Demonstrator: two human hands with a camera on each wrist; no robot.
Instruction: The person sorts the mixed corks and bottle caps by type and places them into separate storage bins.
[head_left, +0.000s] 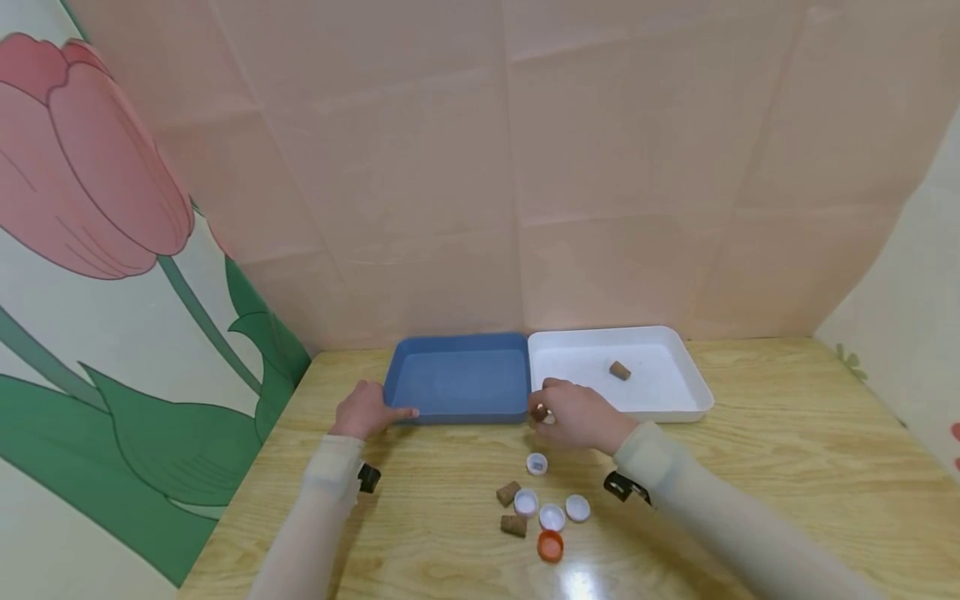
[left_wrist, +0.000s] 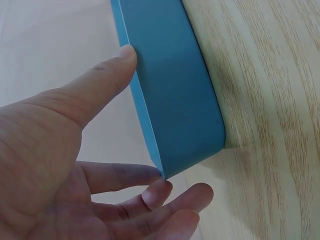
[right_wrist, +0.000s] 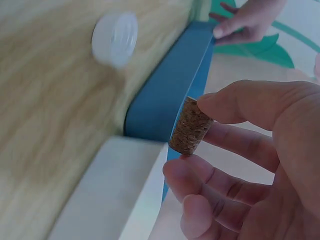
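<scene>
My right hand (head_left: 576, 414) pinches a cork (right_wrist: 191, 126) between thumb and fingers, near where the two trays meet. To the left, a blue tray (head_left: 457, 418) lies on the table, and my left hand (head_left: 365, 411) touches its near left corner. In the left wrist view the thumb (left_wrist: 127, 56) rests against the tray's rim, with the index fingertip at the corner and the other fingers loosely bent. Against the blue tray's right side stands a white tray (head_left: 693, 400), holding one cork (head_left: 620, 370).
On the table in front of the trays lie two more corks (head_left: 513, 525), several white bottle caps (head_left: 552, 517) and one orange cap (head_left: 551, 547). One white cap (head_left: 537, 464) sits closest to the trays. Behind them rises a pinkish sheet (head_left: 420, 183).
</scene>
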